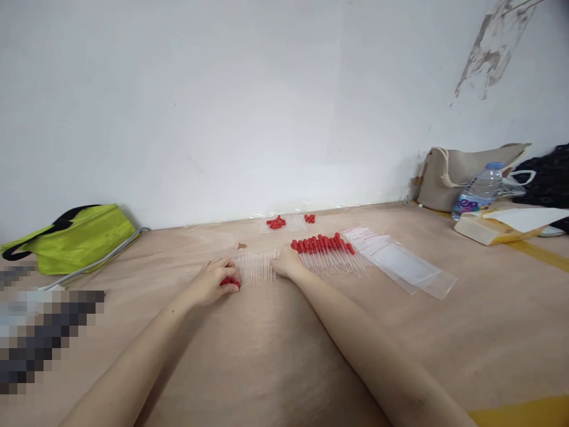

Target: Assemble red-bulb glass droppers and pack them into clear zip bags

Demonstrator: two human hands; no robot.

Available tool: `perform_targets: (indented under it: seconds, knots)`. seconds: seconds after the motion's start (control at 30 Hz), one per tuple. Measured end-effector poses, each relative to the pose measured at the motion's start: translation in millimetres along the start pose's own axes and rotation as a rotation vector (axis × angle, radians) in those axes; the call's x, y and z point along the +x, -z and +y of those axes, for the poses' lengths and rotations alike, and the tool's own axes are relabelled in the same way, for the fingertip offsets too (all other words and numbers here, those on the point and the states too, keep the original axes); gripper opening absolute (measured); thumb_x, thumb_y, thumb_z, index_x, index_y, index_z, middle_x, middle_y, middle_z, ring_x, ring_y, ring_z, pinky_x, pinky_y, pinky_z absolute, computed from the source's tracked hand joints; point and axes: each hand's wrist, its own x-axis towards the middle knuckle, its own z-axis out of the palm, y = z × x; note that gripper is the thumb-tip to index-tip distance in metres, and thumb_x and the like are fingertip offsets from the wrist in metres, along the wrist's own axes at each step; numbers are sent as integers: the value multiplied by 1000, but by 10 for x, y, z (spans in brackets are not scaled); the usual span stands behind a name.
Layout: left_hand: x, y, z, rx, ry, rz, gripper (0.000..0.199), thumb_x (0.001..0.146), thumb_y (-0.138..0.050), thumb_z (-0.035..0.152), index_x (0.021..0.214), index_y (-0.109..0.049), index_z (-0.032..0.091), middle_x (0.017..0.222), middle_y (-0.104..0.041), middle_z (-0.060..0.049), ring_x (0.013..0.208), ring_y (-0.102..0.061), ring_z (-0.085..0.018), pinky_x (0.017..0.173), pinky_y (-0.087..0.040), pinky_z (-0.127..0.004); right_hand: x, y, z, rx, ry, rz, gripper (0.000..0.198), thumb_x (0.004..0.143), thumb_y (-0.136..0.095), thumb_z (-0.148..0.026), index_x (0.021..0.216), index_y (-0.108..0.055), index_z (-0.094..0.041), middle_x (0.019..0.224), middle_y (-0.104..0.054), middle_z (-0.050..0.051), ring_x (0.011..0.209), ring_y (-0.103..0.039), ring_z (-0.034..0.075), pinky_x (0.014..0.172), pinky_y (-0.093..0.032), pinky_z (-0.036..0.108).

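While my left hand point(217, 276) curls its thumb and fingers around a few smooth red bulbs point(230, 281), their ends showing between the fingertips, my right hand point(288, 263) bends over the far end of a row of thin clear tubes point(256, 270). Its fingers are drawn in close there; I cannot tell whether they pinch a tube or only touch it. The bare tubes lie side by side between my hands, slender and see-through, like a fine comb. Just right of my right hand lie red-topped tubes point(326, 244), each glossy, rounded head on a narrow, clear stem, fanned unevenly. Beyond the row sit two small heaps of loose red pieces, one larger point(277, 223), one smaller point(310, 219). Flat, limp plastic bags point(395, 261) overlap to the right, all on a brown, faintly wrinkled covering point(249, 350).
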Motion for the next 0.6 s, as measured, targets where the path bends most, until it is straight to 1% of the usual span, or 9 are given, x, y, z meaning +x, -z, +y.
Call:
perform_targets:
  seconds: [0.07,0.13,0.17,0.27,0.3,0.4,0.47,0.53,0.6]
  knots:
    - [0,10,6,-77,8,40,13,73,-57,31,72,-64,20,82,-54,-2,78,-50,-18,70,-39,-28,-38,112,30,14,16,8,15,70,-52,-24,72,-61,-12,73,-65,12,69,-61,20,57,-43,25]
    - [1,24,54,-206,39,102,18,75,-56,36,76,-62,19,81,-55,-3,72,-51,-15,66,-40,-27,-123,257,94,32,50,30,17,74,-47,-25,66,-58,-14,67,-63,8,66,-59,17,58,-42,24]
    - [4,23,95,-297,61,133,21,76,-54,38,79,-61,18,80,-55,-2,68,-50,-14,62,-41,-26,-187,332,146,42,74,54,19,76,-45,-26,66,-57,-15,67,-63,6,67,-58,16,60,-41,23]
    - [32,-64,284,-648,99,203,25,79,-52,41,87,-55,17,79,-57,-2,62,-50,-11,59,-42,-24,-444,504,377,80,154,130,21,83,-38,-30,81,-53,-16,75,-62,4,69,-56,13,63,-39,22]
    - [48,-128,363,-781,94,216,26,79,-52,41,88,-54,17,82,-58,-3,64,-52,-11,61,-43,-24,-541,532,470,126,237,165,21,85,-36,-29,86,-52,-16,75,-61,3,67,-56,13,62,-39,22]
    - [98,-385,608,-1171,97,202,29,76,-57,41,91,-50,16,89,-60,-5,75,-57,-13,72,-45,-29,-799,533,729,159,412,177,21,86,-35,-25,99,-49,-15,76,-61,4,69,-56,14,66,-42,25]
    - [118,-550,741,-1343,141,187,30,76,-57,40,92,-50,16,89,-61,-6,77,-59,-15,74,-46,-31,-912,501,839,136,505,201,22,86,-36,-23,103,-49,-16,87,-62,7,80,-57,16,74,-42,28]
    - [118,-665,824,-1379,172,166,29,78,-54,42,82,-52,13,84,-60,-6,71,-59,-14,69,-47,-29,-974,476,882,131,556,234,21,87,-35,-21,100,-50,-17,93,-61,8,86,-55,16,77,-41,29]
    - [104,-723,855,-1310,195,167,29,76,-58,41,76,-51,13,76,-59,-4,63,-58,-12,62,-47,-26,-1002,467,877,123,588,229,20,88,-33,-20,96,-51,-18,91,-60,7,85,-55,16,76,-41,28]
